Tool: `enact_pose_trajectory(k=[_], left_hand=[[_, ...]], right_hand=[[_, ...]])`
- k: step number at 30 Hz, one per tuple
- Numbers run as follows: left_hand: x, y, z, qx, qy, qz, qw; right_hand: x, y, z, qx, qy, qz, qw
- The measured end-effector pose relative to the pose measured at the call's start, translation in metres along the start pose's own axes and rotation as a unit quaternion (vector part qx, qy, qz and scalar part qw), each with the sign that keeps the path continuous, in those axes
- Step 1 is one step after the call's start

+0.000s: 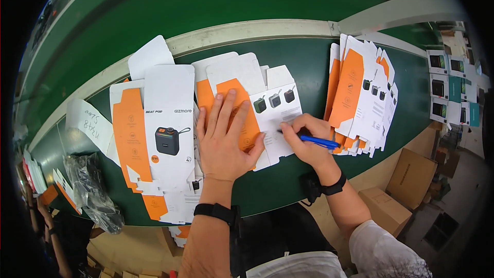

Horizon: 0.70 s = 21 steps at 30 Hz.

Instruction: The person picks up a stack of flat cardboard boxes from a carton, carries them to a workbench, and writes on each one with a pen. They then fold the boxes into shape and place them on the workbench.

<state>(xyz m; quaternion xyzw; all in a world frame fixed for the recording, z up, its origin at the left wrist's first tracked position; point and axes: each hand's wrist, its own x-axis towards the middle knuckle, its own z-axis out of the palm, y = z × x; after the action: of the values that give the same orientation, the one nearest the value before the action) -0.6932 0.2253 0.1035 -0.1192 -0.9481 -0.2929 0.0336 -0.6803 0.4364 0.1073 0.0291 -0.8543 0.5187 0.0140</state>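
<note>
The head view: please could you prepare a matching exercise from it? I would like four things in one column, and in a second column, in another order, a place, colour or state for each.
Column one
1. Left hand
2. Pen
3. Plastic wrapping
4. Wristbands

Column two
A. black, one worn on each wrist
B. laid over an orange-and-white carton
C. wrinkled, toward the left end of the green table
D. blue, held in the right hand

Right pairs: 1-B, 2-D, 3-C, 4-A
</note>
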Motion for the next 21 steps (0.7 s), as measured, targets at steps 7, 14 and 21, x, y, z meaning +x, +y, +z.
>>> enact_pose_trajectory(k=[7, 14, 21], left_hand=[[0.000, 0.001, -0.001, 0.018, 0.009, 0.010, 1.000], [-0.002, 0.001, 0.006, -0.074, 0.049, 0.003, 0.996], [-0.006, -0.006, 0.004, -0.005, 0.008, -0.016, 1.000]], right_hand=[[-0.004, -0.009, 0.003, -0.124, 0.164, 0.001, 0.979], [0.007, -0.042, 0.000, 0.074, 0.173, 0.147, 0.971], [-0.006, -0.070, -0.151, 0.118, 0.275, 0.144, 0.943]])
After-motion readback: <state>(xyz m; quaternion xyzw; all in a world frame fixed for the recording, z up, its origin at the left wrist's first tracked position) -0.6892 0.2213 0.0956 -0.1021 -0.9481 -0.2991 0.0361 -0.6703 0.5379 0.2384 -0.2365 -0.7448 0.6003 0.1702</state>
